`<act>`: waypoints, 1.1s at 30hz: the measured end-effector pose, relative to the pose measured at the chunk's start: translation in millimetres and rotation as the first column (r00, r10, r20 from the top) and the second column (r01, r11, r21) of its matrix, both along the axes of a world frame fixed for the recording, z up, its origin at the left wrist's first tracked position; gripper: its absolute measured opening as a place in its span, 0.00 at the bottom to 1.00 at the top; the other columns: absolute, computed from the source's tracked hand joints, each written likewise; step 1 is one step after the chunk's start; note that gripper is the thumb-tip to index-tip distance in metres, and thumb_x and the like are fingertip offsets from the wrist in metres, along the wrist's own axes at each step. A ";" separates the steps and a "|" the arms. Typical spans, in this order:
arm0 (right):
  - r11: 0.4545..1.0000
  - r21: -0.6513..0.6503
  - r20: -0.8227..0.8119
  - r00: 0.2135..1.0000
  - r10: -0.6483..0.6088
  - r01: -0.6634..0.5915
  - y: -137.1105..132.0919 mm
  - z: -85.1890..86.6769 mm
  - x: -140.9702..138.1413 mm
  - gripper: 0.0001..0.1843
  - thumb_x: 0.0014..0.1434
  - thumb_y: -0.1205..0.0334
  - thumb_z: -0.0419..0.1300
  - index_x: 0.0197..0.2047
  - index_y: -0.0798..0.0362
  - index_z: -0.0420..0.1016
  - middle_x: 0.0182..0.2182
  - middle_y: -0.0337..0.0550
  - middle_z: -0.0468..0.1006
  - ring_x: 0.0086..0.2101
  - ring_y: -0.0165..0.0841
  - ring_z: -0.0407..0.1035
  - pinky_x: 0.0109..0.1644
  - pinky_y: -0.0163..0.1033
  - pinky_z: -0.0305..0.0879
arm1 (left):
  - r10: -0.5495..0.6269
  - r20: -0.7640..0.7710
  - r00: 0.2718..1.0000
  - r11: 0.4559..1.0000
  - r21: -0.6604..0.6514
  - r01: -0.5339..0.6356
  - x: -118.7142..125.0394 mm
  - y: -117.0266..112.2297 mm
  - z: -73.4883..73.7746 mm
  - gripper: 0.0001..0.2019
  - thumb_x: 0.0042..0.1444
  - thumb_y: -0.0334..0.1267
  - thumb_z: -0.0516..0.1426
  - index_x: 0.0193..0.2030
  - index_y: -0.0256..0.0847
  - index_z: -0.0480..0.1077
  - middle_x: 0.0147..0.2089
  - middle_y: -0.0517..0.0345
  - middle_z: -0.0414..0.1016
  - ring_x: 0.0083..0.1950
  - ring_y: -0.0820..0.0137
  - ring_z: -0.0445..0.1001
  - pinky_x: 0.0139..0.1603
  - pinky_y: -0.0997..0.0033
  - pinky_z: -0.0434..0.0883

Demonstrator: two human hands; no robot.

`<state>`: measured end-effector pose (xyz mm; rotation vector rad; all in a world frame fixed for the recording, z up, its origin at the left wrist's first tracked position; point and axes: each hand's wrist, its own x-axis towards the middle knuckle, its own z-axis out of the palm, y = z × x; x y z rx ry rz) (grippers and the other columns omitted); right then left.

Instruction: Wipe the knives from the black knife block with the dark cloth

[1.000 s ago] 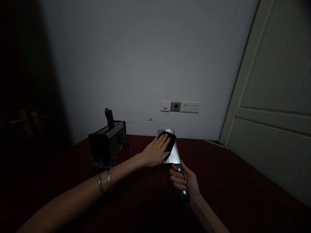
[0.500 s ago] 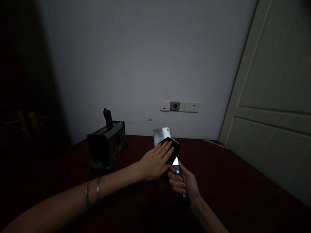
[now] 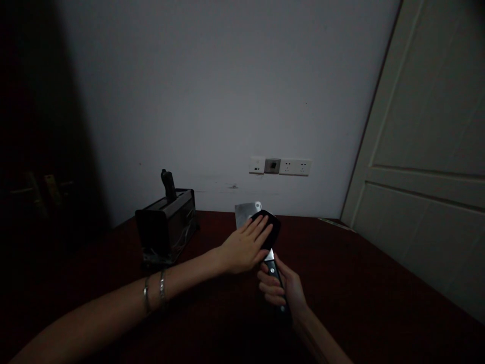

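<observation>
My right hand [image 3: 281, 288] is wrapped round the black riveted handle of a cleaver [image 3: 245, 212], whose wide steel blade points away from me above the dark red table [image 3: 359, 283]. My left hand [image 3: 244, 246] lies flat on the blade, fingers stretched out and pressing a small black cloth [image 3: 271, 227] against the steel. Only the blade's far corner and a sliver near the handle show; the hand and cloth cover the rest. Two thin bracelets sit on my left forearm.
A dark knife block [image 3: 166, 227] with one black handle sticking up stands at the back left of the table. A white wall with a row of sockets [image 3: 280, 166] rises behind. A pale door [image 3: 428, 182] is on the right. The left side is in deep shadow.
My left hand with the cloth slid back along the blade toward the handle, then a little forward again. The cleaver tilted and shifted slightly left; my right hand drew nearer.
</observation>
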<state>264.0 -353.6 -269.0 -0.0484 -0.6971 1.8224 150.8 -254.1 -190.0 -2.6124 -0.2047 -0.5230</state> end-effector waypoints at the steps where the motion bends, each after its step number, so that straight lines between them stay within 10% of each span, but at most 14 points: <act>1: 1.000 0.003 0.001 1.000 0.001 -0.001 0.1 -0.1 0.2 0.17 0.57 0.53 0.53 0.29 0.59 0.68 0.15 0.29 0.56 0.12 0.17 0.39 0.10 0.21 0.44 | -0.025 -0.002 1.000 1.000 0.007 0.025 0.0 -6.3 -1.9 0.28 0.62 0.46 0.38 0.65 0.33 0.40 0.68 0.47 0.34 0.68 0.63 0.31 0.65 0.63 0.41; 10: 1.000 -0.003 0.010 1.000 0.008 -0.008 -0.2 3.4 -7.0 0.16 0.57 0.52 0.54 0.28 0.58 0.68 0.14 0.29 0.55 0.12 0.18 0.38 0.10 0.21 0.44 | 0.166 0.087 0.982 0.984 -0.082 -0.159 15.6 25.3 14.9 0.28 0.62 0.46 0.37 0.65 0.32 0.40 0.68 0.44 0.36 0.67 0.62 0.34 0.64 0.59 0.43; 18: 0.998 -0.020 0.031 0.998 -0.057 0.058 -1.0 2.2 -3.6 0.16 0.55 0.51 0.55 0.27 0.58 0.67 0.14 0.29 0.56 0.12 0.18 0.38 0.09 0.22 0.43 | 0.004 0.061 0.998 1.000 -0.022 -0.003 12.8 -11.5 -0.4 0.27 0.62 0.47 0.37 0.65 0.36 0.42 0.68 0.49 0.34 0.68 0.63 0.31 0.64 0.61 0.41; 28: 0.999 -0.036 0.038 0.999 -0.015 0.017 -1.2 2.5 -8.7 0.16 0.55 0.51 0.55 0.26 0.56 0.65 0.14 0.28 0.54 0.13 0.18 0.37 0.10 0.22 0.43 | 0.229 0.122 0.966 0.968 -0.137 -0.212 29.8 54.8 26.0 0.28 0.62 0.47 0.35 0.65 0.30 0.41 0.67 0.42 0.38 0.67 0.61 0.37 0.63 0.58 0.44; 33: 1.000 -0.009 0.015 0.999 -0.030 0.030 0.6 0.3 -5.4 0.16 0.56 0.52 0.54 0.26 0.57 0.65 0.14 0.28 0.54 0.12 0.18 0.37 0.10 0.22 0.43 | 0.123 0.066 0.990 0.991 -0.065 -0.118 20.1 18.6 9.1 0.29 0.62 0.47 0.36 0.65 0.32 0.40 0.68 0.44 0.35 0.68 0.62 0.33 0.64 0.59 0.42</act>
